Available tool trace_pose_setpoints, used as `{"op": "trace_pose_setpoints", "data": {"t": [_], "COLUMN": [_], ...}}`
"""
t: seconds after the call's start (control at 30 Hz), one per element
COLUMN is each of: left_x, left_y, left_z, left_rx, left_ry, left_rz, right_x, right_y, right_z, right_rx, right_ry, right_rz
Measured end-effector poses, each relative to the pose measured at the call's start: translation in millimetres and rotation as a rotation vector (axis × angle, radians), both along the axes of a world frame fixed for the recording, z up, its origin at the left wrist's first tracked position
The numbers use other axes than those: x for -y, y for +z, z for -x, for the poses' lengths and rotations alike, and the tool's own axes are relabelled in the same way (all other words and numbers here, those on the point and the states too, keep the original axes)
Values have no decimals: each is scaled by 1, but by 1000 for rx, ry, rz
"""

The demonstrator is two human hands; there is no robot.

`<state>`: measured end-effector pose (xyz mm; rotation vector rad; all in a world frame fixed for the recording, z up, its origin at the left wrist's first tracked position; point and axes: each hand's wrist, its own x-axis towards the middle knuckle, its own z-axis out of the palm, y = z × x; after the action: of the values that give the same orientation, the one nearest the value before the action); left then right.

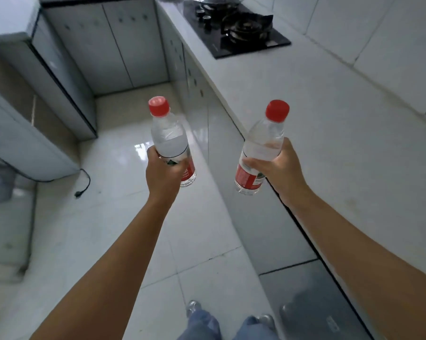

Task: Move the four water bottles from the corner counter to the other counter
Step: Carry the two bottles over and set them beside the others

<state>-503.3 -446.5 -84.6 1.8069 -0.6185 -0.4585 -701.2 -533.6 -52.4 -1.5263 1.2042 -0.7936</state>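
A: Item one: left bottle [170, 141], red cap, near upright, held in the air over the floor [123, 204]. The left hand [164, 169] wraps its lower half at the label.
B: Item two: right bottle [261, 146], tilted, at the counter's [329, 119] front edge. The right hand [278, 168] also grips low.
A: Risk: low grips on full bottles; either may tip, slip and hit the tiles.
B: Risk: the right bottle may knock the counter edge. Set down tilted, it probably rolls.
A: Cord [83, 185] on the floor: trip hazard.
B: Other two bottles: not in view. Whether this is the receiving counter: unclear.
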Motion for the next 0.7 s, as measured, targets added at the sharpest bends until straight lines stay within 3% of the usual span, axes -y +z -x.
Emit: {"op": "trace_pose_setpoints", "data": {"t": [0.4,0.7], "left_x": [-119,-146], "left_y": [-26,-48], "left_z": [-82,-105], "left_rx": [41,-4], "left_ry": [313,407], "left_rz": [-31,-65], "right_x": [-41,-63], "right_y": [-28,-42], "right_z": [-113,-159], "right_rx": [-39,-91], "right_ry": [241,354], "right_rz": [27,6]}}
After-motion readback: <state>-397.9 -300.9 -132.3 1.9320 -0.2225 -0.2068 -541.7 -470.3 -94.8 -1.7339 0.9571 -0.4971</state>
